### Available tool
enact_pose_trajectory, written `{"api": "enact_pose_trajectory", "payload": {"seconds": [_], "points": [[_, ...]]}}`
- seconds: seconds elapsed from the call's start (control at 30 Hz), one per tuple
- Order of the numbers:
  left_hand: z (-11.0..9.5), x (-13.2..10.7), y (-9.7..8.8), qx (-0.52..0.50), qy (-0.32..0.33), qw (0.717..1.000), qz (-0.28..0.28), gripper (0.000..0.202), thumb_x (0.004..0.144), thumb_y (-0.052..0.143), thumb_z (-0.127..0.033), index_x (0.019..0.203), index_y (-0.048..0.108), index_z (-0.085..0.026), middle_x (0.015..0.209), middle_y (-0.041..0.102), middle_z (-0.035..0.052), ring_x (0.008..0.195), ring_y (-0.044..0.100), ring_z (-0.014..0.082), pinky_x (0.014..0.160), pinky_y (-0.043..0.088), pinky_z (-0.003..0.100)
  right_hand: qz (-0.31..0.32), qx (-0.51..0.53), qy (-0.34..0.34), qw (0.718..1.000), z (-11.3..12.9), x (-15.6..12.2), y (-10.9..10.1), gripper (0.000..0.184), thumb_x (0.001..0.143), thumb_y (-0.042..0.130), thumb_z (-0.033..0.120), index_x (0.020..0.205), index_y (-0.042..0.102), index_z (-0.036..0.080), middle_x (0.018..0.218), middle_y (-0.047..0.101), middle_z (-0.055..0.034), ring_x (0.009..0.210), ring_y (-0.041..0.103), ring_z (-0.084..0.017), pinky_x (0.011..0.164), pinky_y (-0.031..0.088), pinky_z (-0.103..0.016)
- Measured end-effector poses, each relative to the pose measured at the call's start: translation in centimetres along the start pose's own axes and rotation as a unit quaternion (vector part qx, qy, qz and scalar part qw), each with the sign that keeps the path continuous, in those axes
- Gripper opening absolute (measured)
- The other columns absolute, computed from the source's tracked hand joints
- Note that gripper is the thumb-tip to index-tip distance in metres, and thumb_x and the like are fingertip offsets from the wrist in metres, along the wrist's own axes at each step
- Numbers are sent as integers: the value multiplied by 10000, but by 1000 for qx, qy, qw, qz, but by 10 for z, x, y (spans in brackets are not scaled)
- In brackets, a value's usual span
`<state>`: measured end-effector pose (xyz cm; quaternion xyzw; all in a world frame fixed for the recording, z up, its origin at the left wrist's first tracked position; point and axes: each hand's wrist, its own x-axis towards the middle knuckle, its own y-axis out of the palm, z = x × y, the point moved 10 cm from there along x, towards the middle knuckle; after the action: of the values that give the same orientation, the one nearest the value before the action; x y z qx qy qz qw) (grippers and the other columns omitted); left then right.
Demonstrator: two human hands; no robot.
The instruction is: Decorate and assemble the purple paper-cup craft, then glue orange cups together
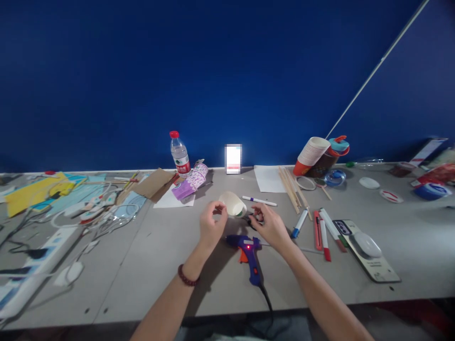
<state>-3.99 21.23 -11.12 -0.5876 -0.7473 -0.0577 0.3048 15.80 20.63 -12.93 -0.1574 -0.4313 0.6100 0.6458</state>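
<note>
A curved cream-coloured paper cup piece (232,203) with a green patch near its lower right edge is pinched at its left side by my left hand (213,221). My right hand (268,225) is closed around a dark tool that looks like scissors (251,220), mostly covered by the fingers, close to the piece's right edge. Just below both hands lies a blue hot glue gun (249,244), its red light lit and its nozzle to the left. A capped white marker (259,201) rests behind my right hand.
Cups in a stack (313,154) lean at the back right, beside wooden sticks (289,189). Markers (332,229) and a phone (369,253) lie right. A water bottle (180,154) and purple patterned cup (190,182) are back left; a power strip (39,272) lies far left.
</note>
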Motion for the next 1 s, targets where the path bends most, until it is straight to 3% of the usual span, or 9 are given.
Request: {"api": "enact_pose_trajectory", "payload": {"seconds": [0.1, 0.17, 0.33, 0.43, 0.57, 0.7, 0.87, 1.0], "points": [[-7, -1, 3, 24, 39, 999, 15, 48, 832, 534, -195, 816, 579, -192, 767, 595, 0, 706, 571, 126, 671, 480, 236, 40, -46, -77, 995, 31, -4, 2, 260, 875, 525, 254, 1119, 602, 205, 787, 660, -28, 699, 602, -163, 635, 411, -239], [-13, -3, 5, 39, 65, 997, 23, 48, 836, 526, -180, 829, 573, -190, 774, 595, 2, 709, 563, 127, 680, 470, 241, 84, -93, -96, 987, 40, -6, 9, 265, 894, 524, 249, 1145, 603, 219, 810, 683, -34, 728, 623, -170, 619, 385, -236], [-31, -9, 12, 80, 135, 986, 50, 53, 855, 514, -177, 830, 560, -186, 775, 592, 14, 718, 541, 140, 698, 442, 260, 127, -202, -78, 968, 36, -4, 19, 203, 932, 484, 241, 1051, 648, 226, 857, 695, -55, 774, 640, -181, 595, 325, -241], [-35, -11, 12, 78, 139, 986, 55, 62, 852, 516, -171, 820, 567, -186, 770, 593, 14, 670, 518, 131, 656, 426, 246, 140, -237, -59, 960, 34, -2, 20, 200, 944, 464, 257, 986, 656, 223, 826, 687, -52, 751, 635, -177, 579, 290, -248], [-25, -6, 7, 24, 71, 997, 34, 63, 828, 537, -167, 798, 588, -187, 743, 588, -8, 572, 479, 94, 588, 414, 213, 155, -243, -45, 956, 35, -2, 20, 192, 943, 460, 259, 988, 645, 232, 822, 686, -35, 735, 631, -168, 568, 260, -254], [-3, -2, 7, -70, -31, 997, 29, 62, 794, 580, -212, 784, 632, -181, 745, 611, 3, 618, 539, 101, 592, 441, 207, 166, -245, -24, 955, 30, -2, 21, 185, 939, 462, 257, 980, 641, 233, 834, 689, -28, 752, 633, -167, 557, 238, -255], [27, -5, 14, -195, -176, 965, 21, 151, 723, 671, -308, 760, 647, -164, 667, 598, 0, 572, 527, 98, 540, 432, 202, 156, -248, -14, 956, 25, -2, 17, 173, 930, 472, 252, 970, 640, 239, 821, 688, -21, 732, 625, -163, 547, 224, -254], [36, -4, 12, -244, -215, 946, -13, 223, 653, 739, -327, 777, 642, -168, 680, 586, -11, 529, 461, 68, 482, 376, 181, 118, -239, -1, 964, 17, 6, -4, 165, 920, 470, 244, 941, 634, 233, 810, 691, -22, 718, 613, -164, 551, 244, -248]]}}
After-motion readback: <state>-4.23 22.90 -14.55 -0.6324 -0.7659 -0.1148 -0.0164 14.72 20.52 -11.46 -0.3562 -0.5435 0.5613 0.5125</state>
